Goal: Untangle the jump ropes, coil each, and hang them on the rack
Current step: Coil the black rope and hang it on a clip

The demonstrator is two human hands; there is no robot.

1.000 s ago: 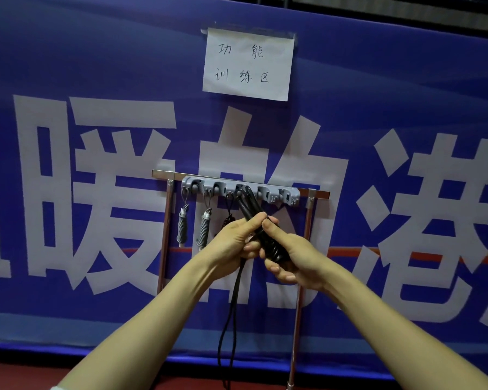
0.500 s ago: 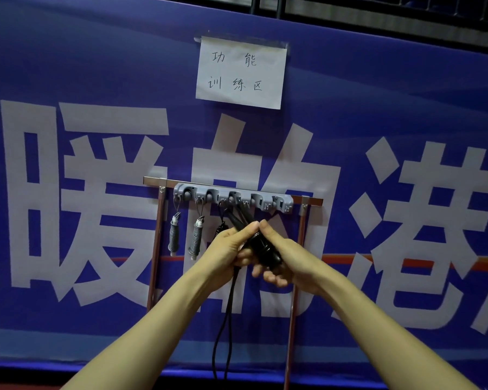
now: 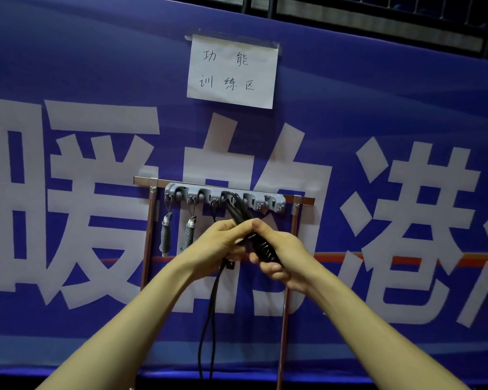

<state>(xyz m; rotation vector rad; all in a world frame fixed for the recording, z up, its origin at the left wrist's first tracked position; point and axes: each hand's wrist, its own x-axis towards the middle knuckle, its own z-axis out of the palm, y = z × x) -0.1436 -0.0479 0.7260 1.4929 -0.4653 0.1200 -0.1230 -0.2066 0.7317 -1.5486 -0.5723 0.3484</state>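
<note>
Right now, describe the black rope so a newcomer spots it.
On the blue banner, below the paper sign, is a grey rack. The black rope is at its middle, gripped by left hand and right hand. It alone is black; the handles to its left are grey.

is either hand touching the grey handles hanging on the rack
No, the left hand and right hand both hold the black jump rope; the grey handles hang untouched left of them.
</note>
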